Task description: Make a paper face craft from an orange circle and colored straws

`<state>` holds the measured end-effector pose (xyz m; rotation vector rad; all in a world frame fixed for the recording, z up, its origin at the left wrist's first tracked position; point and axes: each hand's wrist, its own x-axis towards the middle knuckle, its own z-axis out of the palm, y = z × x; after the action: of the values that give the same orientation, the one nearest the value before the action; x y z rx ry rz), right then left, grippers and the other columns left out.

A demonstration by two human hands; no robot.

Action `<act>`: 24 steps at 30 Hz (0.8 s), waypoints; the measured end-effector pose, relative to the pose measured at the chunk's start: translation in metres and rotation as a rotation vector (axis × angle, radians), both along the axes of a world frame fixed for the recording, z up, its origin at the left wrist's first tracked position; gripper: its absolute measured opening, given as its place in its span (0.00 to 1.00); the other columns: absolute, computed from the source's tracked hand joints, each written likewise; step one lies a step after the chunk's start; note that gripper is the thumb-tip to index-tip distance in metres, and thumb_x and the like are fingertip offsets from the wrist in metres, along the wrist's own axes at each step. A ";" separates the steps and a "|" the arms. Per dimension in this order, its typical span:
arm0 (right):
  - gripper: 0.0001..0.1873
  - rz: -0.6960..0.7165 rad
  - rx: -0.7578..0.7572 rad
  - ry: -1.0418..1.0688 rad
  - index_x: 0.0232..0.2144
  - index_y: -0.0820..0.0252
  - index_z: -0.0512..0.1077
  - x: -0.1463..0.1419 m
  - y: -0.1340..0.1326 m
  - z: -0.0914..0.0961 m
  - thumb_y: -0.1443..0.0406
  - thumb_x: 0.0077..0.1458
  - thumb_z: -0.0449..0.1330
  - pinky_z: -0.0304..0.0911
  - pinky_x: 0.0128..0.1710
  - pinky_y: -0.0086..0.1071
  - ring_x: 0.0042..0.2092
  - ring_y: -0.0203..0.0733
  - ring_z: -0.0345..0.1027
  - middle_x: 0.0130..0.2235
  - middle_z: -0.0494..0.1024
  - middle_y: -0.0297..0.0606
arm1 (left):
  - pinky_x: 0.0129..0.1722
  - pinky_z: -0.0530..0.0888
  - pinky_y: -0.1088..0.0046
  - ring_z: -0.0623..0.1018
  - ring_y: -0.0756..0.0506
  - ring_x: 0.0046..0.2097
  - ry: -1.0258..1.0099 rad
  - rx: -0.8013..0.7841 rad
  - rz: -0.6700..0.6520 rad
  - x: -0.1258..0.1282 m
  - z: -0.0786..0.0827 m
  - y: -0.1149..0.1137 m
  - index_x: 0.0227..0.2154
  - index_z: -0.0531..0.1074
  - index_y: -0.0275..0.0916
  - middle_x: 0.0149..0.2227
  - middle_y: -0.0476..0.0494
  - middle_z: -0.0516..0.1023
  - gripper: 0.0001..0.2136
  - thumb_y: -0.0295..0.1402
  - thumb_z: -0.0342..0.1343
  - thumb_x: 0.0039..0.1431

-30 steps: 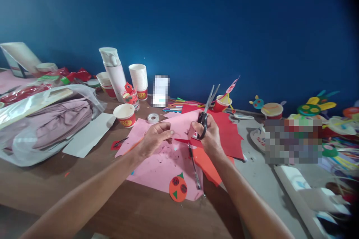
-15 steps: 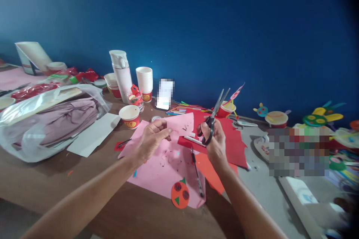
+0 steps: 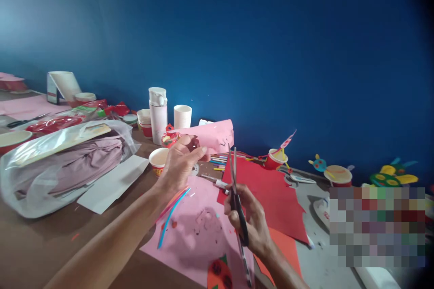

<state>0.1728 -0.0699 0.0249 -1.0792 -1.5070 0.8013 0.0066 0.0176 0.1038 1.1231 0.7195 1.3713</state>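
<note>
My left hand (image 3: pixel 183 160) pinches a piece of pink paper (image 3: pixel 215 134) by its lower edge and holds it up above the table; small dark marks show near its right end. Lower and to the right, my right hand (image 3: pixel 249 216) grips black-handled scissors (image 3: pixel 233 169), their blades pointing up, slightly parted, and apart from the paper. Beneath both hands lies a larger pink sheet (image 3: pixel 185 246) with small scraps on it. On that sheet rest an orange cutout face (image 3: pixel 219 273), a pen (image 3: pixel 246 266) and a blue strip (image 3: pixel 172 219).
Red paper (image 3: pixel 267 194) and orange paper (image 3: pixel 283 248) lie to the right. Behind my left hand stand a paper cup (image 3: pixel 158 158), a white bottle (image 3: pixel 158 119) and stacked cups (image 3: pixel 182 116). A plastic bag (image 3: pixel 68 162) fills the left side. Decorated cups (image 3: pixel 276 158) stand at right.
My left hand has raised the pink paper, which now shows more of its length and covers most of the phone. My right hand has dropped lower and left, turning the scissors more upright.
</note>
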 end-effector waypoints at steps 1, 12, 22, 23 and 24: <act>0.22 0.006 -0.023 0.009 0.44 0.56 0.65 0.000 0.000 0.001 0.54 0.49 0.58 0.61 0.28 0.32 0.30 0.40 0.63 0.29 0.69 0.35 | 0.25 0.70 0.77 0.74 0.51 0.25 -0.011 0.004 0.007 0.000 0.000 0.000 0.27 0.67 0.37 0.23 0.53 0.71 0.09 0.30 0.62 0.44; 0.23 0.190 -0.213 0.152 0.42 0.57 0.63 -0.008 0.003 -0.012 0.50 0.48 0.59 0.58 0.29 0.30 0.29 0.37 0.60 0.26 0.66 0.33 | 0.25 0.69 0.80 0.72 0.55 0.24 -0.086 0.012 0.006 -0.003 -0.008 0.003 0.33 0.67 0.38 0.23 0.56 0.68 0.11 0.30 0.62 0.46; 0.22 0.320 -0.326 0.275 0.40 0.58 0.65 -0.027 0.001 -0.024 0.50 0.48 0.60 0.60 0.28 0.30 0.26 0.34 0.59 0.24 0.65 0.31 | 0.29 0.69 0.78 0.70 0.54 0.26 -0.020 -0.091 0.007 -0.003 -0.046 -0.012 0.23 0.66 0.36 0.22 0.55 0.68 0.08 0.30 0.61 0.46; 0.22 0.311 -0.338 0.282 0.39 0.58 0.65 -0.029 0.001 -0.025 0.50 0.48 0.60 0.61 0.27 0.30 0.26 0.34 0.59 0.24 0.65 0.30 | 0.29 0.68 0.78 0.71 0.53 0.26 -0.016 -0.116 0.007 -0.004 -0.050 -0.014 0.24 0.66 0.36 0.22 0.55 0.68 0.08 0.30 0.61 0.46; 0.23 0.300 -0.352 0.287 0.39 0.58 0.65 -0.031 0.001 -0.026 0.49 0.47 0.60 0.61 0.27 0.29 0.25 0.33 0.60 0.23 0.65 0.30 | 0.29 0.68 0.78 0.71 0.53 0.26 -0.013 -0.135 0.003 -0.005 -0.054 -0.016 0.25 0.66 0.37 0.22 0.54 0.69 0.08 0.30 0.61 0.46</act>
<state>0.1413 -0.0690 -0.0016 -0.9475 -1.3255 1.4104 0.0018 0.0017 0.0495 1.0059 0.7931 1.3116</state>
